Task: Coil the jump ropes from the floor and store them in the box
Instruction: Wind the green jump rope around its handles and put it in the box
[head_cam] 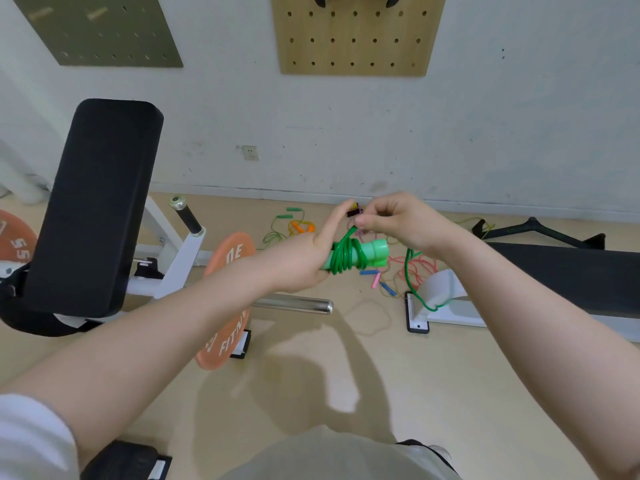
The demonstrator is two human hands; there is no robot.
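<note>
Green cord (343,252) wraps the green handles (367,254) held in the left hand (304,261); the right hand (394,220) pinches the cord above. The loose tail (414,285) could snag and slip the coils. Other ropes (398,268) lie on the floor (311,375). An orange plate (228,299) reads "FITN".

I see both my arms reach out in front of me, bare from the elbows down. A white sleeve shows on my left upper arm. My left hand (304,261) is out flat-ish with the thumb side up, its fingers straight and pointing away, and it holds the green rope (346,256) bundle against the palm. My right hand (398,220) sits just above and to the right, wrist bent, fingers curled down, pinching the rope cord near the left fingertips. The two hands almost touch.
</note>
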